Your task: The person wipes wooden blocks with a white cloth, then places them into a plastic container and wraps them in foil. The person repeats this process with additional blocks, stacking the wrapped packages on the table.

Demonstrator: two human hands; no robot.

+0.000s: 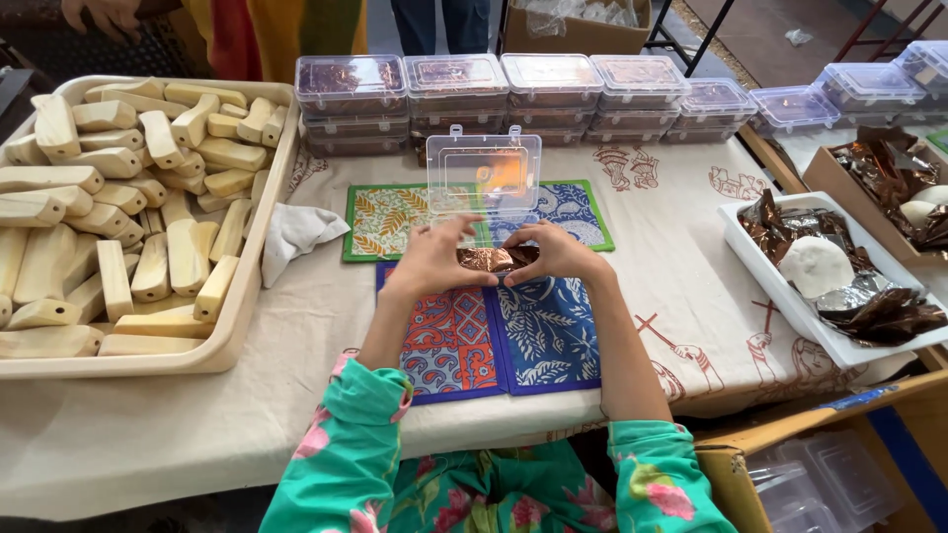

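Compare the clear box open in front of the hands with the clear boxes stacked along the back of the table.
The open clear box stands alone with its lid raised; the stacked boxes are shut and piled in rows. The open box looks empty, while the stacked boxes show coppery contents through their lids. Both are clear plastic hinged containers of similar shape.
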